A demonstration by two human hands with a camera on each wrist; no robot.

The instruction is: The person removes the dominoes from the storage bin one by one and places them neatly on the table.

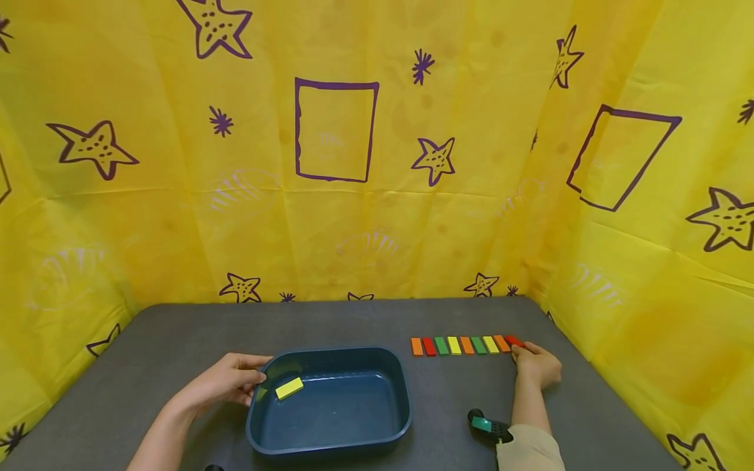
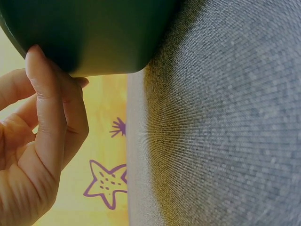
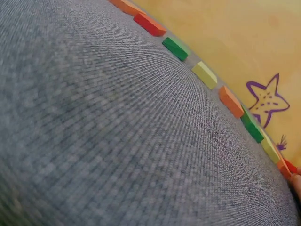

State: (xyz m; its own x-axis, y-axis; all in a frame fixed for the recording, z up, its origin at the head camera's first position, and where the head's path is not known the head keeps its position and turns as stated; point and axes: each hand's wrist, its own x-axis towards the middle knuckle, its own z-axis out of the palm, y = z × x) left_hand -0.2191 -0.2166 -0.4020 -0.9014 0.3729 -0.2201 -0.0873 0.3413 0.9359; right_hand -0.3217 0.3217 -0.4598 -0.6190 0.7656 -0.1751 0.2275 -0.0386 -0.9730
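A dark blue plastic basin (image 1: 338, 363) stands on the table with a yellow block (image 1: 289, 388) lying inside near its left wall. My left hand (image 1: 226, 379) holds the basin's upper left rim between thumb and fingers; the left wrist view shows fingers (image 2: 44, 94) against its outer wall. To the right, a row of flat coloured blocks ends in a red block (image 1: 514, 341), slightly turned. My right hand (image 1: 537, 366) pinches that red block at its near edge. Only the fingertips (image 3: 296, 182) of this hand show in the right wrist view.
Along the row lie orange, red, green (image 1: 441, 345) and yellow blocks, side by side with small gaps. A black and green wrist device (image 1: 483, 424) sits by the right sleeve (image 1: 529, 450). Yellow patterned cloth (image 1: 336, 229) walls in the grey table (image 1: 194, 327).
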